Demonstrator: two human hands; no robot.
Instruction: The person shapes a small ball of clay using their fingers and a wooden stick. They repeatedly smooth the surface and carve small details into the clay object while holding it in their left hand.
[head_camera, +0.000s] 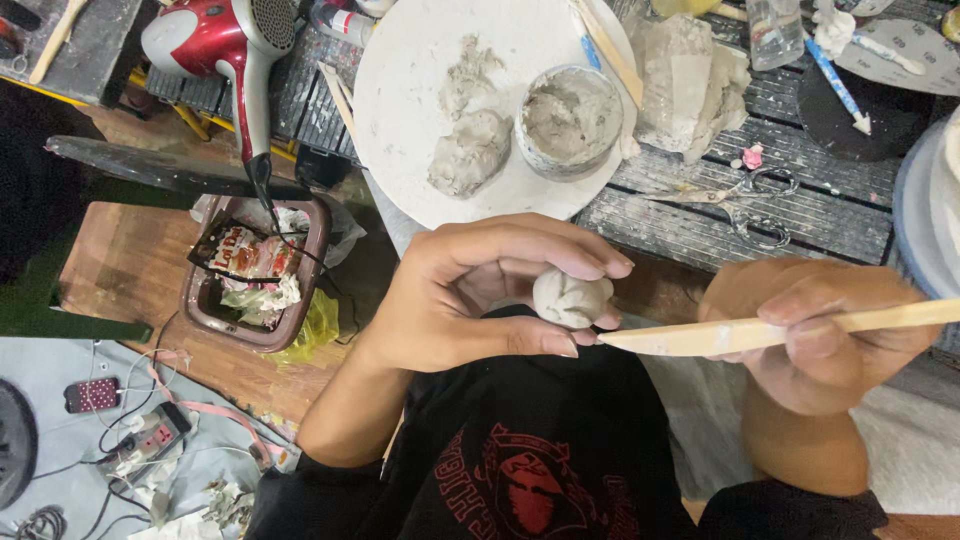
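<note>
Pinching a small clay ball (571, 298) between thumb and fingertips, the left hand (480, 290) is holding it up over the person's lap, in front of the black shirt (530, 440). The right hand (820, 335) is gripping a wooden modelling tool (780, 330) with closed fingers, and the tool's flat tip is lying just beside the ball, at the left thumb. Beyond the hands, a round white board (400, 110) is sitting on the slatted tabletop (690, 215), carrying a grey clay lump (468, 152) and a clay-smeared cup (571, 120). Scissors (745, 205) are lying nearby, and a red hair dryer (225, 45) is resting to the left.
</note>
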